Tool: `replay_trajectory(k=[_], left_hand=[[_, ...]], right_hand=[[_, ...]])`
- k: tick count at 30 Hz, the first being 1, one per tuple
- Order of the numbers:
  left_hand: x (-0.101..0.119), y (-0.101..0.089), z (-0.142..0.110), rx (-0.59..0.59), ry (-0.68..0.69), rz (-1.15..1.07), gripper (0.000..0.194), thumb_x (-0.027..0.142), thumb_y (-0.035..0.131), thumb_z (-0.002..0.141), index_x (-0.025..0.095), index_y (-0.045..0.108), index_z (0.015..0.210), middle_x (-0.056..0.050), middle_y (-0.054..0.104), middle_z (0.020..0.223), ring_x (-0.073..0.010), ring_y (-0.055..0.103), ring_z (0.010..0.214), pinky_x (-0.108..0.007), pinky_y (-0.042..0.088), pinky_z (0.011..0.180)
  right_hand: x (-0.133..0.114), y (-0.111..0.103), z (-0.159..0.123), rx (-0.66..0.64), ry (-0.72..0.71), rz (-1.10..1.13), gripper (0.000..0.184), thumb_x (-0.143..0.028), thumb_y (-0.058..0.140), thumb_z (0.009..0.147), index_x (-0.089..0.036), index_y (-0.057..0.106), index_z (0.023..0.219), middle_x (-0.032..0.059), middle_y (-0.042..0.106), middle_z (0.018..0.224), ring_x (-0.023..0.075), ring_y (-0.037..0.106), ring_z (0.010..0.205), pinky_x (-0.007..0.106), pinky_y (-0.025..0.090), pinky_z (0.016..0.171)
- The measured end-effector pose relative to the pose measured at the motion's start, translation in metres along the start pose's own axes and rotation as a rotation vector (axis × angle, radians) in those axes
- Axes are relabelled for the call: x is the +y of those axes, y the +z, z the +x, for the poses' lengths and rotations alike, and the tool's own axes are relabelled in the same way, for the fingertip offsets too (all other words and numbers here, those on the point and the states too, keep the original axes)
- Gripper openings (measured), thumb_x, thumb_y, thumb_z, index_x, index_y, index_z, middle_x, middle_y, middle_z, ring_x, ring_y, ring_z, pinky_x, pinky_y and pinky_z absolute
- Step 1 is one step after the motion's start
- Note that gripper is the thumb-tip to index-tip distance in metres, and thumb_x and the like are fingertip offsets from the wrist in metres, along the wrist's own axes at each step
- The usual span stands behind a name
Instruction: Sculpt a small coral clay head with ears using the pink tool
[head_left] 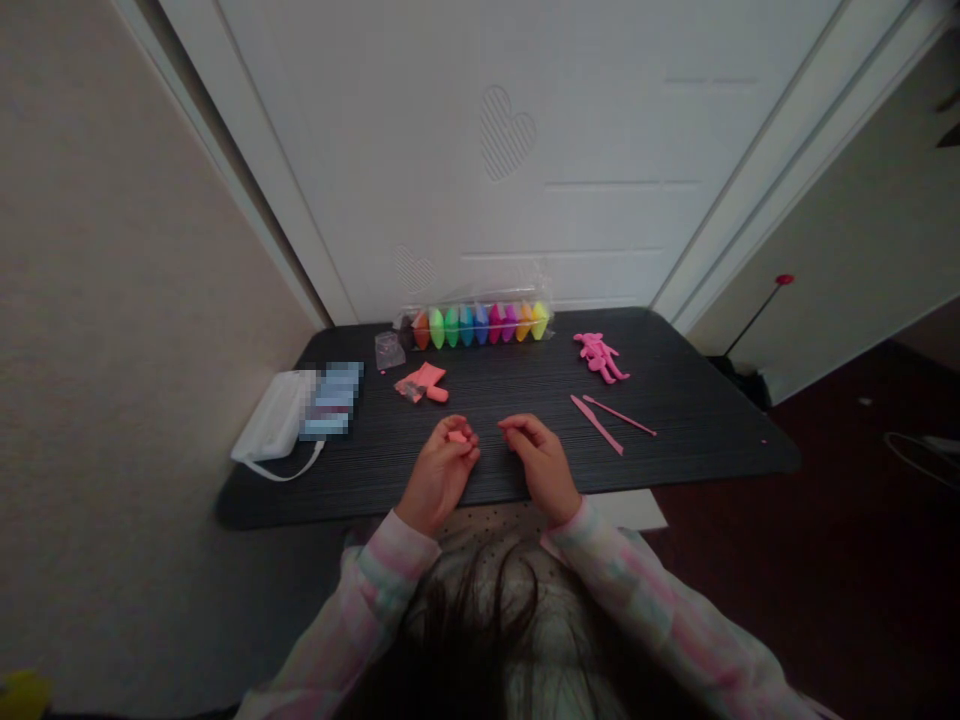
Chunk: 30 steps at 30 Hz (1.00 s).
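My left hand (437, 475), palm turned up, curls its fingers around a small piece of coral-pink modelling clay (457, 437). A short gap to the right, my right hand (545, 468) has its thumb and fingertips pressed together; whether anything is pinched there is hidden. Beyond the left hand lie a coral clay lump (437, 395) and its torn wrapper (420, 380). To the right of my right hand rest a pink plastic modelling knife (598, 425) and a thin pink modelling stick (620, 415).
Along the back of the dark table (517, 380) stands a clear bag of colourful clay packs (480, 325). A pink figure-shaped piece (601, 358) lies back right. Left are a small clear container (389, 350), a white device (277, 415) with a strap, and a blurred-out blue item (334, 400).
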<state>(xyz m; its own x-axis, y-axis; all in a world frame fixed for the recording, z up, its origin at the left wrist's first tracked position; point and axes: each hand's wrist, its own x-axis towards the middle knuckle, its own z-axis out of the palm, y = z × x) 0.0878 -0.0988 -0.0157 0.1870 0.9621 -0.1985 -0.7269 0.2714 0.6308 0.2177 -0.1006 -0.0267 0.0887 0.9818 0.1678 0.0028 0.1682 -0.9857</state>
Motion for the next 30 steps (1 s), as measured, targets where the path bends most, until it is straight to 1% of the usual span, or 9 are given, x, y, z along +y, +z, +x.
replay_trajectory(k=[2, 4, 6, 10, 12, 16, 21, 25, 30], left_hand=[[-0.0011, 0.0003, 0.0002, 0.053, -0.005, 0.052, 0.021, 0.002, 0.051, 0.069, 0.013, 0.053, 0.088, -0.003, 0.059, 0.08, -0.0076, 0.057, 0.069, -0.016, 0.045, 0.061], [-0.0008, 0.0011, -0.0002, 0.068, -0.026, 0.092, 0.017, 0.011, 0.049, 0.075, 0.011, 0.053, 0.092, -0.007, 0.06, 0.084, -0.0081, 0.058, 0.067, -0.017, 0.047, 0.062], [0.0, 0.002, -0.001, 0.059, -0.04, 0.118, 0.017, 0.016, 0.047, 0.077, 0.009, 0.054, 0.091, -0.009, 0.061, 0.081, -0.0073, 0.057, 0.061, -0.017, 0.047, 0.058], [-0.0001, 0.0025, -0.002, 0.024, -0.024, 0.138, 0.016, 0.023, 0.049, 0.077, 0.009, 0.055, 0.083, -0.005, 0.061, 0.067, -0.0057, 0.053, 0.05, -0.015, 0.043, 0.046], [-0.0011, 0.002, -0.0021, 0.006, -0.007, 0.148, 0.016, 0.024, 0.05, 0.077, 0.009, 0.055, 0.081, -0.004, 0.06, 0.064, -0.0052, 0.051, 0.046, -0.015, 0.04, 0.042], [-0.0022, 0.0013, -0.0023, -0.004, 0.002, 0.171, 0.014, 0.022, 0.051, 0.075, 0.01, 0.055, 0.08, -0.005, 0.062, 0.066, -0.0054, 0.052, 0.046, -0.015, 0.041, 0.043], [-0.0012, 0.0018, -0.0027, 0.006, -0.022, 0.192, 0.01, 0.017, 0.051, 0.075, 0.01, 0.054, 0.082, -0.005, 0.064, 0.068, -0.0058, 0.055, 0.048, -0.014, 0.042, 0.044], [-0.0002, 0.0023, -0.0027, 0.016, -0.044, 0.208, 0.011, 0.015, 0.051, 0.075, 0.01, 0.053, 0.084, -0.006, 0.065, 0.072, -0.0064, 0.057, 0.051, -0.013, 0.043, 0.043], [0.001, 0.0026, -0.0033, 0.034, -0.052, 0.215, 0.015, 0.012, 0.049, 0.075, 0.01, 0.053, 0.089, -0.009, 0.065, 0.077, -0.0102, 0.062, 0.059, -0.013, 0.046, 0.045]], right_hand=[[-0.0002, -0.0001, 0.0, 0.0, -0.001, 0.003, 0.011, -0.019, 0.047, 0.072, -0.02, 0.058, 0.074, -0.0013, 0.053, 0.071, 0.0125, 0.049, 0.071, 0.025, 0.036, 0.065], [-0.0007, -0.0002, 0.0001, -0.001, 0.0, 0.002, 0.012, -0.019, 0.046, 0.072, -0.02, 0.058, 0.074, -0.0013, 0.053, 0.071, 0.0126, 0.049, 0.071, 0.025, 0.036, 0.065], [-0.0012, -0.0004, 0.0, 0.001, -0.001, -0.01, 0.012, -0.019, 0.046, 0.072, -0.02, 0.058, 0.074, -0.0013, 0.053, 0.071, 0.0127, 0.049, 0.071, 0.025, 0.036, 0.065], [-0.0013, -0.0008, -0.0005, 0.004, 0.002, -0.018, 0.012, -0.02, 0.046, 0.072, -0.02, 0.058, 0.075, -0.0013, 0.054, 0.071, 0.0127, 0.049, 0.071, 0.025, 0.036, 0.065], [-0.0006, -0.0008, -0.0007, 0.001, 0.002, -0.014, 0.012, -0.02, 0.046, 0.072, -0.02, 0.058, 0.074, -0.0013, 0.054, 0.071, 0.0128, 0.049, 0.071, 0.025, 0.037, 0.065], [0.001, -0.0006, -0.0009, -0.002, -0.008, -0.017, 0.012, -0.02, 0.046, 0.072, -0.021, 0.058, 0.074, -0.0013, 0.054, 0.071, 0.013, 0.049, 0.071, 0.025, 0.037, 0.065], [-0.0004, -0.0009, -0.0008, -0.002, -0.009, -0.029, 0.012, -0.02, 0.047, 0.072, -0.02, 0.058, 0.074, -0.0013, 0.053, 0.071, 0.0129, 0.049, 0.07, 0.025, 0.036, 0.065], [-0.0025, -0.0008, -0.0002, 0.002, -0.011, -0.032, 0.012, -0.019, 0.046, 0.072, -0.02, 0.058, 0.074, -0.0012, 0.053, 0.071, 0.0128, 0.049, 0.07, 0.025, 0.036, 0.065], [-0.0015, -0.0005, 0.0002, -0.004, -0.015, -0.026, 0.012, -0.019, 0.046, 0.073, -0.021, 0.058, 0.074, -0.0013, 0.054, 0.071, 0.013, 0.05, 0.072, 0.026, 0.037, 0.067]])
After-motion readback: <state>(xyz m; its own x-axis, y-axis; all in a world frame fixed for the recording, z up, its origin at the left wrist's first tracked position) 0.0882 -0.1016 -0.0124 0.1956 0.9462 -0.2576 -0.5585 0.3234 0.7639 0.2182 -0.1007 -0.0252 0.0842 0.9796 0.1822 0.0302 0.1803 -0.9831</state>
